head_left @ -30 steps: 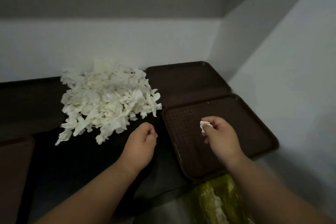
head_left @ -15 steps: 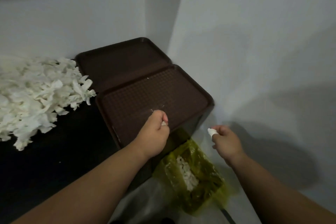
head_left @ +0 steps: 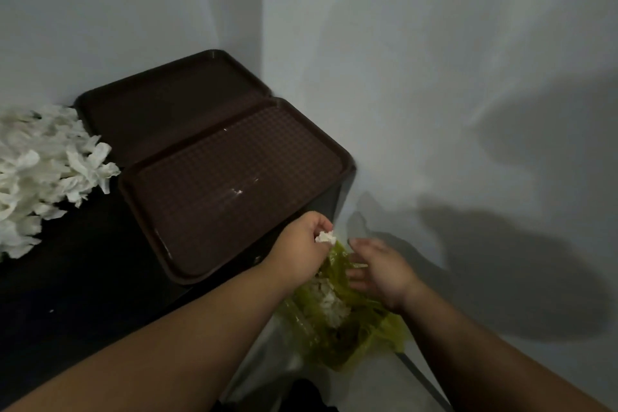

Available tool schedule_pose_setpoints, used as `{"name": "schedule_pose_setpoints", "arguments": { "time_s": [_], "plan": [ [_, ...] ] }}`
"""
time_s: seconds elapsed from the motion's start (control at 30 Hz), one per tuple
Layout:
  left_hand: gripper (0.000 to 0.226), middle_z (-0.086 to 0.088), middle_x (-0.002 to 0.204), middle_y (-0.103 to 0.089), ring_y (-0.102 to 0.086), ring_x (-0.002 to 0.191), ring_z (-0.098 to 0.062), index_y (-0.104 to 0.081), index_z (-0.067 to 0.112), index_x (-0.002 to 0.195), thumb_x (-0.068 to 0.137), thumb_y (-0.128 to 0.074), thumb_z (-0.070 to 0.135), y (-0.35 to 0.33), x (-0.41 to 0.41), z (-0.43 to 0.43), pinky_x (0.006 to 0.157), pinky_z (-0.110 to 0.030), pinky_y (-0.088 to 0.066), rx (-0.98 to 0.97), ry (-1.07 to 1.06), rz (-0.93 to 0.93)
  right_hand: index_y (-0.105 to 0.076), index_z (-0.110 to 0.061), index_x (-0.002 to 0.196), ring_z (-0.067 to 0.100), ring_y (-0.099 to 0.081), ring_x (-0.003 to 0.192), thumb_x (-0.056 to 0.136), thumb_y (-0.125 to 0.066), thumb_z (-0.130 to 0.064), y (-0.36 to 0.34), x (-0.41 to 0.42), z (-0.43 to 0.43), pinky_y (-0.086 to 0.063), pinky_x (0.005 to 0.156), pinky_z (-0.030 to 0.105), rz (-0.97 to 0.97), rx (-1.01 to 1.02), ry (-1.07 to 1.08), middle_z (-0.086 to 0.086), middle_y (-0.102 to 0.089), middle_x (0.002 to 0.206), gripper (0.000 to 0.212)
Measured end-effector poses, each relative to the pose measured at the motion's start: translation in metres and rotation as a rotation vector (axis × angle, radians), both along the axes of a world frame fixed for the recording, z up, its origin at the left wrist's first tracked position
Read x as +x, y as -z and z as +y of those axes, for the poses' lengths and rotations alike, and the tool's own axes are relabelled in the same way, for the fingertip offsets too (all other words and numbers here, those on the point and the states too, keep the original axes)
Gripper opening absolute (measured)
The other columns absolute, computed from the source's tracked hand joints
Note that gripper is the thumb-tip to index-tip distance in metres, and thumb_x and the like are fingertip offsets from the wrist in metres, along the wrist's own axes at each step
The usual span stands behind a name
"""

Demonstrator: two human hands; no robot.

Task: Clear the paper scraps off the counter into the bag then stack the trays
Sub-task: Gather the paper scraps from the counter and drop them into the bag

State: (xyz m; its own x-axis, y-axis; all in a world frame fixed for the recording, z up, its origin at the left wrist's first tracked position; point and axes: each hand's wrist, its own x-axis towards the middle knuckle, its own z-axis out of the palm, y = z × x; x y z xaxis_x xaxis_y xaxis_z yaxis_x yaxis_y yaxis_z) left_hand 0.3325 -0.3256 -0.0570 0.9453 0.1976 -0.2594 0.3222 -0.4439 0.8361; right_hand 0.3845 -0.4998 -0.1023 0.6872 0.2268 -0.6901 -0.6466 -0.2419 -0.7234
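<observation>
Left hand pinches a paper scrap above the bag; right hand spread.

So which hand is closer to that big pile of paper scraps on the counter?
Left. The left hand holds a scrap beside the near tray's corner, far from the pile; the right hand is farther still, over the bag.

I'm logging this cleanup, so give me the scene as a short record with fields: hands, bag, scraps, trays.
left hand: shut on a paper scrap, held above the bag's mouth
right hand: open, fingers spread, at the bag's far edge; contact unclear
bag: yellow-green, translucent, below the counter edge, some scraps inside
scrap pile: large, white, on the counter at left
near tray: brown, textured, at the counter's corner, a few tiny bits on it
far tray: brown, behind the near one, partly under it
stacking: not yet done
</observation>
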Motion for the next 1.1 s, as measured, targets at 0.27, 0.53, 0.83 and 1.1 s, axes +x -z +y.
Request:
{"name": "schedule_pose_setpoints", "arguments": {
  "time_s": [0.27, 0.53, 0.83, 1.1],
  "plan": [
    [0.047, 0.009, 0.122, -0.054, -0.058, 0.103, -0.005, -0.055, 0.030, 0.125, 0.084, -0.075, 0.018, -0.001, 0.007, -0.022, 0.086, -0.021, -0.051, 0.055, 0.085, -0.026, -0.068, -0.013, 0.111, 0.020, -0.063, 0.069, 0.093, -0.060, -0.004, -0.022, 0.013, 0.015, -0.055, 0.066, 0.040, -0.280, -0.132, -0.034, 0.014, -0.071, 0.090, 0.023],
    [0.036, 0.015, 0.120, -0.057, -0.058, 0.106, 0.000, -0.056, 0.036, 0.128, 0.094, -0.066, 0.030, -0.022, -0.032, 0.040, 0.094, -0.031, -0.054, 0.135, -0.060, -0.116, -0.058, -0.016, 0.137, 0.023, -0.061, 0.083, 0.102, -0.055, -0.026, 0.019, 0.012, -0.015, -0.049, 0.070, 0.032, -0.166, -0.381, -0.145, 0.006, -0.066, 0.109, 0.037],
    [0.025, 0.014, 0.109, -0.059, -0.060, 0.095, 0.000, -0.058, 0.043, 0.111, 0.094, -0.066, 0.026, -0.049, -0.072, 0.091, 0.077, -0.014, -0.051, 0.149, -0.192, -0.265, -0.067, -0.020, 0.099, 0.025, -0.066, 0.088, 0.102, -0.054, -0.028, -0.028, 0.022, 0.045, -0.052, 0.077, 0.038, -0.339, -0.242, -0.068, 0.008, -0.070, 0.103, 0.016],
    [0.019, 0.013, 0.100, -0.062, -0.062, 0.080, 0.000, -0.062, 0.041, 0.105, 0.093, -0.064, 0.025, -0.073, -0.126, 0.158, 0.071, -0.015, -0.048, 0.159, -0.403, -0.332, -0.071, -0.027, 0.097, 0.012, -0.069, 0.083, 0.097, -0.059, -0.026, -0.124, -0.018, 0.172, -0.053, 0.075, 0.032, -0.631, -0.042, -0.277, -0.004, -0.074, 0.089, 0.012]
  ]
}}
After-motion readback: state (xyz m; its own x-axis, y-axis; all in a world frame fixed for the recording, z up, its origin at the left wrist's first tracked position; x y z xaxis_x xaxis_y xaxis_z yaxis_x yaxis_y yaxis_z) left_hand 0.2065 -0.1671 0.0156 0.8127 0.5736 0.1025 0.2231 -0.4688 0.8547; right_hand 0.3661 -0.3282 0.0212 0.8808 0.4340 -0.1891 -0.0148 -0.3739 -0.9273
